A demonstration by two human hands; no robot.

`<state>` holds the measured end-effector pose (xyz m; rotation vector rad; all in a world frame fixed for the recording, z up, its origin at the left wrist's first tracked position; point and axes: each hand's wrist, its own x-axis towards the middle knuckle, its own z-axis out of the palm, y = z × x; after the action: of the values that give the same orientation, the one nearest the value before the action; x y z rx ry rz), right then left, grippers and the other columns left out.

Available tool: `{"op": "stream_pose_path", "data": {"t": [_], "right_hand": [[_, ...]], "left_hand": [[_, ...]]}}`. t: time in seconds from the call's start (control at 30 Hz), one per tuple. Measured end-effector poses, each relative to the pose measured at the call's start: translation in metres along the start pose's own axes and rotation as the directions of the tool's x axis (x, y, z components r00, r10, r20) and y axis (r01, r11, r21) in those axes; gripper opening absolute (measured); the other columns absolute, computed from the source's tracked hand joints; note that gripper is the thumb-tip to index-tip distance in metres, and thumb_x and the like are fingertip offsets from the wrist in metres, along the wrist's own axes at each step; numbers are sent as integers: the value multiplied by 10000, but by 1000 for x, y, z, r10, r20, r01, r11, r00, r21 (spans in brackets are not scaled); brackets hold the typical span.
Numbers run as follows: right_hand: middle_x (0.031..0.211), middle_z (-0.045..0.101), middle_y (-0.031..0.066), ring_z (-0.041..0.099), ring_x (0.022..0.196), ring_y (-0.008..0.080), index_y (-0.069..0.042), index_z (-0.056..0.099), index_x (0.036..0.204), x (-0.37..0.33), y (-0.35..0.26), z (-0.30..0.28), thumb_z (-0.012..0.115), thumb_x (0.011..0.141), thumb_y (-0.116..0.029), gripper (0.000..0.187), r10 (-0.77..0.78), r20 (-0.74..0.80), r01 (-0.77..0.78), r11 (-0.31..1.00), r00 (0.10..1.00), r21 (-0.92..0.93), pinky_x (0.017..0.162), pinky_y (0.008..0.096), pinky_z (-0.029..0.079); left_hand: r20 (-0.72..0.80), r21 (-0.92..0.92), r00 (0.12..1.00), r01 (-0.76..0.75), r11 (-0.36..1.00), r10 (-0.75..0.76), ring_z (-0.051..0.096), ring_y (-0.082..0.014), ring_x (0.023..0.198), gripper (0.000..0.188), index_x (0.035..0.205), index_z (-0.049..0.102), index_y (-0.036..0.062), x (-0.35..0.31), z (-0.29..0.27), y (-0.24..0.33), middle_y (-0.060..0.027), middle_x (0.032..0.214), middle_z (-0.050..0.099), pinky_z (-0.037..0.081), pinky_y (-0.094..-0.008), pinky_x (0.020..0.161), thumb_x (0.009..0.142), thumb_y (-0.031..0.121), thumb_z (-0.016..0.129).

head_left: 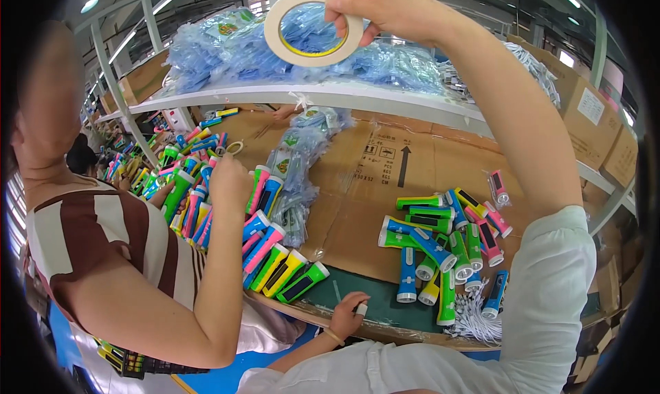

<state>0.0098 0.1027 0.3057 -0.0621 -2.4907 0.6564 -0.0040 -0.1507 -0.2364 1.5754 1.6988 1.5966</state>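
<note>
Above and before the white shelf [302,97]: right hand [378,10] raised, thumb and fingers closed on the tape roll [272,35], a smooth off-white ring with yellowish inner rim; parts of the fingers hidden by it. Low, on the near side of the shelf: left hand [347,315] at the table edge [392,331], fingers curled, white band [361,309] round one; cannot tell whether they grip anything. Below the shelf: creased cardboard sheet [344,205], overlapping ribbed plastic flashlights [434,248], lower ones partly covered; thin white cords [476,322], tangled. On the shelf: crinkled, translucent plastic bags [206,54], single outlines lost. Left of the shelf's middle: co-worker [117,229], fingertips hard to make out.
</note>
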Motion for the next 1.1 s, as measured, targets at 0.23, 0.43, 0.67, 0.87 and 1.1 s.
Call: {"op": "stream_pose_path", "data": {"t": [0.23,0.43,0.67,0.87,1.1], "right_hand": [[887,678,16,641,786,119,-36,671,1033,18,-11,81,471,1069,-383,401,-56,248,48,998,967,35,716,294,550],[863,674,-3,633,771,106,-42,678,1003,17,-6,121,479,1069,-368,387,-46,353,13,995,935,96,676,285,538],[857,676,-7,626,767,91,-49,702,1019,-5,1,148,505,1058,-377,384,-36,402,-39,984,915,177,653,272,525],[855,688,12,633,718,87,-34,710,1040,-14,-1,150,533,1043,-395,402,-33,434,-92,960,900,264,586,253,516],[990,719,98,686,890,183,14,653,1204,-5,7,172,569,1014,-422,483,-148,332,114,986,932,119,783,339,569]], "left_hand": [[-23,-43,999,-26,999,25,637,-376,1028,443,1135,656,20,-5,-2,-1,-189,1108,648,529,-379,912,725,-130,579],[-15,-30,1000,-27,999,27,641,-379,1024,435,1124,656,21,-5,-3,-4,-185,1093,649,533,-380,902,718,-124,594],[-36,-30,999,-20,999,19,652,-361,984,350,1085,664,5,-2,-4,-1,-183,1059,658,537,-369,875,763,-117,603],[-31,-24,998,-47,999,47,648,-374,964,333,1091,659,4,1,-1,3,-190,1046,656,537,-378,856,784,-112,602],[-45,34,998,-35,999,37,661,-369,973,203,1072,676,20,-2,-1,5,-182,1050,672,541,-382,855,881,-25,625]]}}
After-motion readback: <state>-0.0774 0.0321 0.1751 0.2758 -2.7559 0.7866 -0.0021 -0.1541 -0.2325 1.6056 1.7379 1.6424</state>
